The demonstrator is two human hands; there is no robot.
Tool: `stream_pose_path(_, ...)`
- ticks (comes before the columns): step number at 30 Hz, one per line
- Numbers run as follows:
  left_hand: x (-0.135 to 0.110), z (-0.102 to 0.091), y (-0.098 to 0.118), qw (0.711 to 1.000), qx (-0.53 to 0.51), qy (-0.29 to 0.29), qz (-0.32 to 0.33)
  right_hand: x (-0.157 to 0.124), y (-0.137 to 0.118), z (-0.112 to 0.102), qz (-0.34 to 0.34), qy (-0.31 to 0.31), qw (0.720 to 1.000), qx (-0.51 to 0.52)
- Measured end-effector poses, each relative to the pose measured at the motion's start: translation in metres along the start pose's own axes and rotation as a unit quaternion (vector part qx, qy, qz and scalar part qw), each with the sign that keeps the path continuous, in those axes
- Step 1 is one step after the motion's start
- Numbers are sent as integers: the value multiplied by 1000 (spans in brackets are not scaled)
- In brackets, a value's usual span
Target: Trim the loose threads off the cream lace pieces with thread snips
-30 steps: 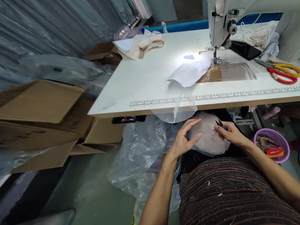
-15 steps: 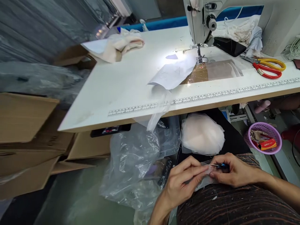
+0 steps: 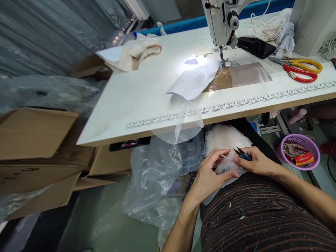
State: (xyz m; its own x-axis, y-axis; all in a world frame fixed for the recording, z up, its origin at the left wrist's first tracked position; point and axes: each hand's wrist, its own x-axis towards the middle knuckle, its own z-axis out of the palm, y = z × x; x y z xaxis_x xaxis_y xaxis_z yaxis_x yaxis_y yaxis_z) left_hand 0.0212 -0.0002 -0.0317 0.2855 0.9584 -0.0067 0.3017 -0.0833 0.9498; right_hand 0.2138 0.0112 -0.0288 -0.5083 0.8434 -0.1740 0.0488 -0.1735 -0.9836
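Two hands: both belong to the person wearing the camera and meet over the lap, just below the front edge of a white sewing table [image 3: 147,91].
Left hand [image 3: 210,173]: fingers curled, with thumb and fingertips pinched closed on the left side of a sheer fabric piece [image 3: 226,168].
Right hand [image 3: 258,163]: closed around small blue-handled thread snips [image 3: 243,154], whose dark blades point up and left toward the left hand. Its fingertips also touch the right side of the sheer fabric piece.
Sheer fabric piece: thin and see-through, held between the two hands and resting on the dark striped garment [image 3: 262,217] that covers the lap.
Fabric stack [image 3: 223,137]: pale pink rounded pieces piled just beyond the hands, under the table edge.
Sewing machine [image 3: 223,21]: white, at the far side of the table, with its lamp lighting the needle area.
On the table: a white paper sheet [image 3: 194,80] beside the needle, a measuring strip [image 3: 236,103] along the front edge, scissors [image 3: 294,72] with red and yellow handles at the right, and a cream cloth [image 3: 139,50] at the far left corner.
Floor, left: a crumpled clear plastic bag [image 3: 154,175] near the left forearm, with brown cardboard boxes [image 3: 34,133] beyond it.
Floor, right: a purple basket [image 3: 300,152] holding scraps and a red packet.
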Motion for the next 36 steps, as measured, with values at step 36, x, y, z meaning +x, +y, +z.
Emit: stream_pose_path(36,12,-15,-5,966,-171,-10,-196,1,4,-1,-7,-6,992,-129)
